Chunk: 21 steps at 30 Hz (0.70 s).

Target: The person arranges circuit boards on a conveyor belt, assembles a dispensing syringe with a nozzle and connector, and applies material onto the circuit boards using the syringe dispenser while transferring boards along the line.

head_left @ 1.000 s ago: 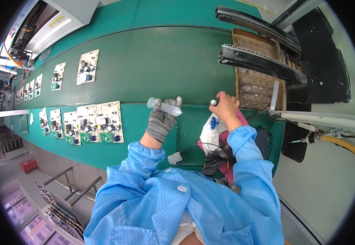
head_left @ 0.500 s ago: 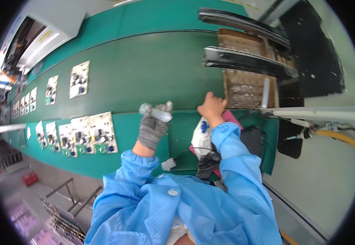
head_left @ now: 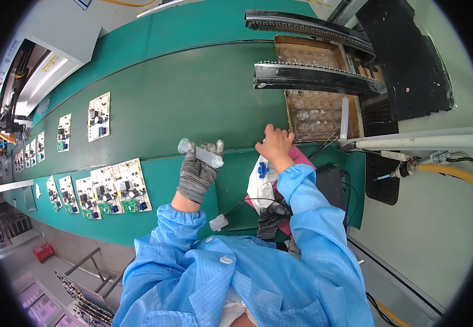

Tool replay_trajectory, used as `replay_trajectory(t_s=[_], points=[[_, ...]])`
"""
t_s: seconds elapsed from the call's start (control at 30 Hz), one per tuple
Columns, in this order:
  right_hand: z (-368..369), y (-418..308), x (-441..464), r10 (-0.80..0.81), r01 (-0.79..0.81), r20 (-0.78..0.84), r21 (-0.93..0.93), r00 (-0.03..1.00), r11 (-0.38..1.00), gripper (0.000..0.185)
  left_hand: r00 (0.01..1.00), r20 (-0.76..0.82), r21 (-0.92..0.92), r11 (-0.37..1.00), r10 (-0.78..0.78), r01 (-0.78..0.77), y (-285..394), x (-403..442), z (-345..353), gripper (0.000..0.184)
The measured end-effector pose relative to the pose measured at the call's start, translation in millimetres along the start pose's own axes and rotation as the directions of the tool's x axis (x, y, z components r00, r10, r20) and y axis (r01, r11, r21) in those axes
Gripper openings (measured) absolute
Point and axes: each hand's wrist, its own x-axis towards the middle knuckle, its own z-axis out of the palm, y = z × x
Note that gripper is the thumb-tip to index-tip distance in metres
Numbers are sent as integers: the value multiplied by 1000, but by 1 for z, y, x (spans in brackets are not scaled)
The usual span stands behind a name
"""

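Observation:
A grey striped glove covers my left hand (head_left: 198,171), whose fingers are closed round a clear syringe barrel (head_left: 206,158) above the bench edge. My bare right hand (head_left: 276,146) has its fingers bent down near the front edge of the green conveyor; what its fingertips hold, if anything, is hidden. Just below that hand lies a white bag (head_left: 260,188) with a blue clip (head_left: 262,169) on it. Beside the bag are a pink cloth (head_left: 301,157) and a dark glove (head_left: 272,218).
Several circuit boards (head_left: 99,117) lie on the conveyor (head_left: 193,92) and several more (head_left: 133,188) on the near bench. At the right stand black chain rails (head_left: 318,78) over a brown tray (head_left: 315,114) with a white tube (head_left: 345,117). A small white box (head_left: 218,222) lies in front.
The whole view has shifted, so the scene sits further left. The white-capped item seen at my right fingertips a second ago no longer shows. My left hand still holds the syringe barrel.

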Motion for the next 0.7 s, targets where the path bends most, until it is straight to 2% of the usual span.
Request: replay_trajectory(t_s=[0.07, 0.17, 0.27, 0.3, 0.4, 0.43, 0.5, 0.57, 0.6, 0.63, 0.67, 0.7], points=[[5, 0, 5, 18, -16, 26, -65, 1000, 998, 35, 999, 13, 26, 999, -36, 35, 0, -1, 0, 27], [-1, 0, 10, 37, -32, 69, -65, 997, 997, 31, 999, -31, 53, 998, -13, 15, -3, -10, 9, 22], [-4, 3, 12, 3, -11, -62, -124, 998, 992, 30, 999, -42, 61, 998, 12, -9, -4, -9, 14, 20], [-10, 6, 13, 18, -22, -53, -87, 998, 996, 32, 999, -32, 58, 998, 5, -3, -3, -9, 12, 21], [-46, 21, 7, -76, 81, -104, 38, 992, 996, 33, 999, -8, 70, 997, -38, 39, -6, -7, 11, 26], [-63, 30, 4, -66, 78, -135, 81, 989, 994, 26, 999, -10, 90, 995, -52, 53, -10, -6, 12, 28], [-82, 65, 0, -16, 46, -234, 124, 972, 991, 23, 997, -36, 180, 981, -67, 72, -22, -5, 19, 32], [-88, 114, 1, 93, -20, -347, 206, 933, 978, 20, 985, 8, 326, 932, -171, 160, -38, 1, 22, 34], [-94, 137, 1, 192, -99, -278, 315, 941, 944, 24, 976, 25, 398, 898, -217, 189, -45, 2, 23, 36], [-90, 162, 5, 236, -109, -260, 422, 936, 900, 23, 969, 46, 495, 848, -244, 190, -61, 1, 30, 23], [-81, 183, 9, 274, -112, -240, 525, 932, 843, 22, 942, 77, 595, 773, -327, 220, -74, 7, 30, 24], [-73, 194, 13, 224, -57, -278, 504, 934, 862, 21, 908, 99, 688, 687, -407, 233, -85, 14, 28, 26]])
